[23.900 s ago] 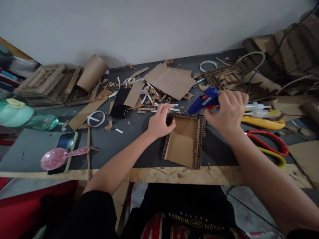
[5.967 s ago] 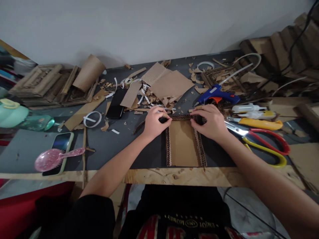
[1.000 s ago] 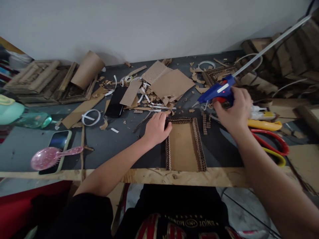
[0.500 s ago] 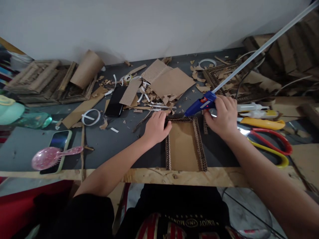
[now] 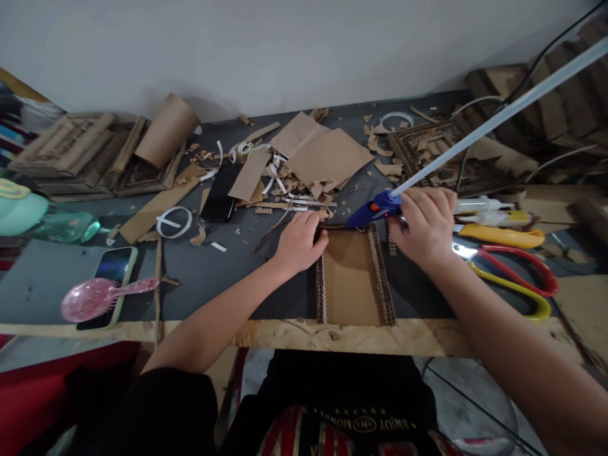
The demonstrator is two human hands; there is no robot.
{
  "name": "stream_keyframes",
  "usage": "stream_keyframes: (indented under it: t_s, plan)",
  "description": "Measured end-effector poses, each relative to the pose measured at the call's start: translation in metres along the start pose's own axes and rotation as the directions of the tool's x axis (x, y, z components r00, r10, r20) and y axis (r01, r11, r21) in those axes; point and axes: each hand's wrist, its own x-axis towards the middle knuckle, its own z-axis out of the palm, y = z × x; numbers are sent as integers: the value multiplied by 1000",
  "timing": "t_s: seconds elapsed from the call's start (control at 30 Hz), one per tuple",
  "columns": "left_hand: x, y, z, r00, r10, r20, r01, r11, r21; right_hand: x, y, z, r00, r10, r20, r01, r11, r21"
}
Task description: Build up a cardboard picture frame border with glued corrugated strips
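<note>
A blue hot glue gun (image 5: 377,209) with a long clear glue stick (image 5: 498,117) in its back is in my right hand (image 5: 425,225), fingers wrapped round the handle. Its nozzle points down-left at the far wall of a shallow cardboard tray (image 5: 351,278) with corrugated edges; whether it touches I cannot tell. My left hand (image 5: 301,240) is closed at the tray's far left corner, thumb on the inner side and fingers over the edge. The tray lies at the table's front edge. A short corrugated strip (image 5: 392,242) lies beside it, partly behind my right hand.
Cardboard scraps (image 5: 327,158) and a black phone (image 5: 222,193) lie beyond the tray. To the right are scissors (image 5: 517,266), a yellow-handled tool (image 5: 503,234) and stacked cardboard pieces (image 5: 551,95). A pink hairbrush (image 5: 90,299) rests on another phone (image 5: 116,266) at left.
My right hand has tipped the glue gun and brought its nozzle slightly left and down, to the tray's far wall. The glue stick's rear end has swung lower. My left hand stays put.
</note>
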Motion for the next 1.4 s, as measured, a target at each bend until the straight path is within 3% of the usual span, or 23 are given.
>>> stream_keyframes:
  t_s: [0.33, 0.93, 1.13, 1.4]
  plan:
    - [1, -2, 1, 999, 31, 15, -31, 999, -27, -3, -4, 0, 999, 35, 8, -36, 995, 94]
    - [1, -3, 0, 999, 35, 27, -34, 999, -41, -3, -6, -1, 999, 20, -47, -19, 1000, 13]
    - [0, -4, 1, 999, 48, 8, -48, 998, -37, -2, -2, -3, 992, 68, -104, -69, 998, -11]
    - [1, -3, 0, 999, 40, 35, -39, 999, -22, 2, 13, -8, 983, 3, -185, 0, 1000, 19]
